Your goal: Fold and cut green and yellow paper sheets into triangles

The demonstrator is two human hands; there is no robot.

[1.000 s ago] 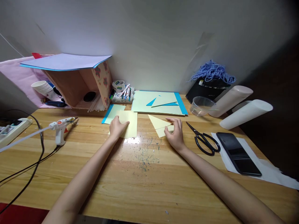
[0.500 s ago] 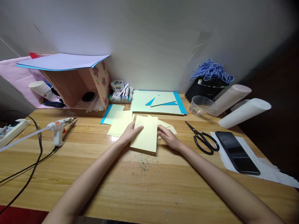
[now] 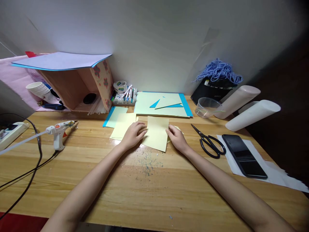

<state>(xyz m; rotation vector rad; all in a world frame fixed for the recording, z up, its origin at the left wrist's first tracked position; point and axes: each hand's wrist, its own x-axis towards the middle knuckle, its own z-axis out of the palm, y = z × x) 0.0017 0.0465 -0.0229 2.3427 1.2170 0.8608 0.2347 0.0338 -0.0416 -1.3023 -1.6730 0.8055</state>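
Observation:
A pale yellow rectangular sheet of paper is held tilted above the middle of the wooden table. My right hand pinches its right edge, thumb on the near face and fingers partly hidden behind. My left hand is beside the sheet's left edge, fingers and thumb apart; whether the fingertips touch the edge I cannot tell. Beneath and left of that hand lie more pale yellow sheets, overlapping a blue-edged sheet. Other yellow pieces are mostly covered behind my right hand.
At the left are a glue gun with its cable and a decorated box. Markers and stacked card stand along the wall. To the right are black-handled scissors, a phone, a clear bowl and white rolls.
The held sheet has shifted right and slightly away from me. My left hand has let go of its left side, and my right hand now grips the right edge.

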